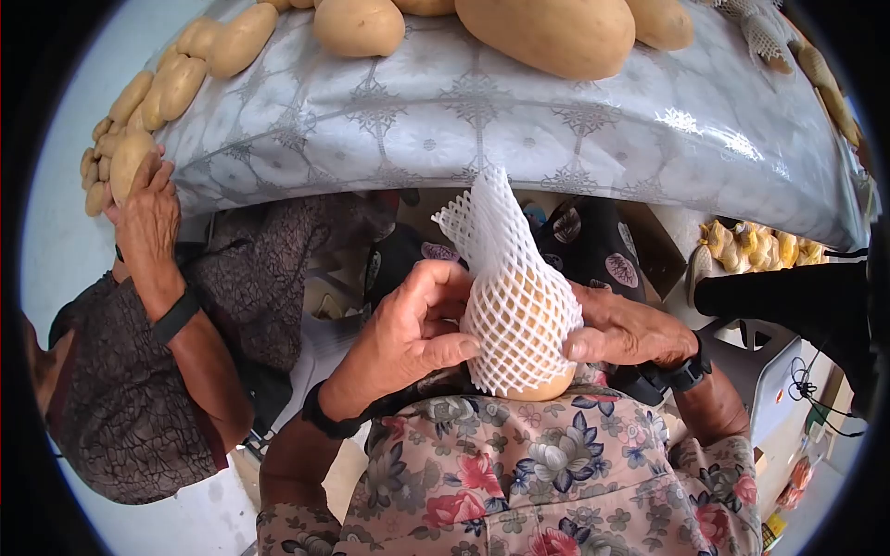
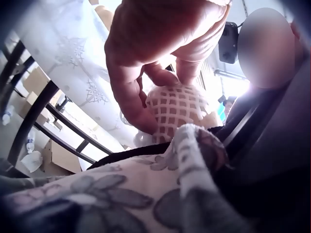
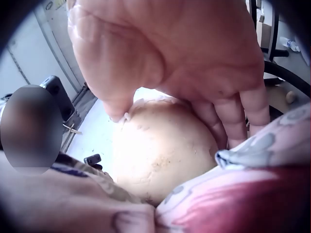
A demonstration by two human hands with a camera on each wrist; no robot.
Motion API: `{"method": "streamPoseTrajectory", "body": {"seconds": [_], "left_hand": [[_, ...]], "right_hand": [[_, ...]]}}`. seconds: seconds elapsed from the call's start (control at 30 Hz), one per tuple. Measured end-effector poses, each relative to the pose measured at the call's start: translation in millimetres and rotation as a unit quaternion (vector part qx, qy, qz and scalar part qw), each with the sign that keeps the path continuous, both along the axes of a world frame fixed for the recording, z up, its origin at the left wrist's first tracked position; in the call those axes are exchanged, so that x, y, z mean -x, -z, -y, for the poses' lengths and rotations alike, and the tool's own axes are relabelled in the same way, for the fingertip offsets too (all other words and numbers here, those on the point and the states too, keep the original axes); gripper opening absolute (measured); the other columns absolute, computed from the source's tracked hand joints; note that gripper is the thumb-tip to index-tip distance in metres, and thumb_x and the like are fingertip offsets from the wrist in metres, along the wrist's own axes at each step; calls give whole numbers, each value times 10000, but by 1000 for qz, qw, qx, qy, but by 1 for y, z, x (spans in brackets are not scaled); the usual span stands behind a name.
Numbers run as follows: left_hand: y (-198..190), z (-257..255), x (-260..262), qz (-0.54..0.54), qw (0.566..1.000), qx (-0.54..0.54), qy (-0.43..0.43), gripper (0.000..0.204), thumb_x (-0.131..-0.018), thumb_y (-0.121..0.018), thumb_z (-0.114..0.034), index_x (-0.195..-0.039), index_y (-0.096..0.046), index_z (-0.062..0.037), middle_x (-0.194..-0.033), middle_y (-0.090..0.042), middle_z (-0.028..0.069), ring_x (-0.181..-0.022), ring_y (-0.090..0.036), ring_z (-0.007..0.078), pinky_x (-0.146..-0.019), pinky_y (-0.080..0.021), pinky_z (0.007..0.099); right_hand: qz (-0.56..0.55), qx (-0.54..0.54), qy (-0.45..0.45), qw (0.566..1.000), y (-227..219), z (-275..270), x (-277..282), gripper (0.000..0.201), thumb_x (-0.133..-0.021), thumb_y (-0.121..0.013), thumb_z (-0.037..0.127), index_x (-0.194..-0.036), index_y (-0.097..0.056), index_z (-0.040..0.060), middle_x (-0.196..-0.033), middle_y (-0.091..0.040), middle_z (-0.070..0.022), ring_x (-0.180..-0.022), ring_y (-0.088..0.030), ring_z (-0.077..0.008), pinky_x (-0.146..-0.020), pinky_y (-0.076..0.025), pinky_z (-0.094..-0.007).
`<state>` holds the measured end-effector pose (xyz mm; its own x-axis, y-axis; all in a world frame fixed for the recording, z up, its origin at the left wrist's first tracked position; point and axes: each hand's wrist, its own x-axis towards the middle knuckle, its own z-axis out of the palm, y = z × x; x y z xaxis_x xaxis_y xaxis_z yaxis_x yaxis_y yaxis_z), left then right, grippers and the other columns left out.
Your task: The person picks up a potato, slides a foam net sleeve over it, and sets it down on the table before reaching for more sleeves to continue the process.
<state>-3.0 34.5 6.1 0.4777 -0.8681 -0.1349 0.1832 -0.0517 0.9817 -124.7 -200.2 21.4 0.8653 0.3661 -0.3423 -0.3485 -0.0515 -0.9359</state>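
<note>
A large potato [image 1: 542,386] sits upright in a white foam net sleeve [image 1: 505,213], close against the floral shirt. The sleeve's loose top stands above the potato and flops to the left. Only the potato's lower end is bare; the right wrist view shows that potato end [image 3: 163,150] close up, with marks on its skin. My left hand [image 1: 408,324] grips the netted potato from the left, thumb on the mesh and fingers behind it. From the other side my right hand [image 1: 635,329] holds it, thumb at the sleeve's lower part and fingers largely hidden in the head view.
Ahead is a table with a silvery patterned cloth [image 1: 426,120], bearing several potatoes [image 1: 547,37] along the far side. Netted items [image 1: 760,32] lie at its far right. At left another person's hand [image 1: 148,213] touches a potato pile. Yellow-wrapped goods [image 1: 760,246] stand low at right.
</note>
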Motion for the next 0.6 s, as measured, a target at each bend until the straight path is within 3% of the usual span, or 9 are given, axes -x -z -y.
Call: {"method": "streamPoseTrajectory", "body": {"seconds": [0.03,0.07,0.17,0.27,0.37,0.5,0.6], "left_hand": [[1,2,3,-2,1000,15,-19,611,-797,-709,-299,-1193,-380,30,-1114,-540,164,-923,-582,182,-736,-513,283],[1,1,0,49,999,-17,1,809,-762,-719,-400,-1277,-285,48,-1133,-520,178,-940,-581,225,-788,-517,321],[-5,-1,-3,110,990,-86,22,882,-748,-688,-506,-1293,-292,63,-1134,-530,203,-978,-586,258,-830,-501,344],[-10,-2,-4,54,989,-99,94,941,-730,-657,-585,-1294,-306,82,-1147,-535,227,-1060,-560,282,-863,-481,366],[-9,0,-6,87,979,-105,154,921,-732,-660,-579,-1279,-339,89,-1146,-543,239,-1117,-528,293,-913,-446,378],[1,2,-5,105,987,-43,113,1002,-689,-731,-532,-1333,-255,70,-1227,-490,214,-1169,-472,290,-987,-375,383],[1,10,-13,-8,993,3,115,1062,-664,-752,-527,-1363,-209,61,-1292,-434,182,-1219,-408,254,-1018,-335,375]], "right_hand": [[-2,22,-13,1000,0,0,0,939,-779,-535,638,-1381,-249,-24,-1277,-463,-219,-1217,-431,-299,-1014,-330,-365],[-11,2,-5,1000,0,0,-1,1008,-731,-597,637,-1395,-215,-19,-1273,-467,-231,-1200,-450,-308,-1008,-343,-371],[-15,3,-14,1000,-2,0,2,1006,-721,-658,576,-1403,-202,-4,-1288,-461,-225,-1207,-445,-304,-1016,-339,-372],[-37,-31,-19,999,-2,-4,1,1008,-709,-706,521,-1412,-191,13,-1303,-456,-216,-1219,-438,-296,-1025,-334,-374],[-20,-15,-34,999,2,-5,4,997,-714,-705,526,-1411,-199,26,-1305,-458,-208,-1227,-429,-295,-1026,-334,-376],[-17,16,-90,996,0,-3,4,931,-743,-674,536,-1388,-251,15,-1306,-449,-213,-1215,-437,-308,-1012,-349,-381],[80,40,-135,987,17,-4,6,862,-767,-654,529,-1357,-315,0,-1309,-440,-217,-1197,-450,-319,-986,-376,-386]]}}
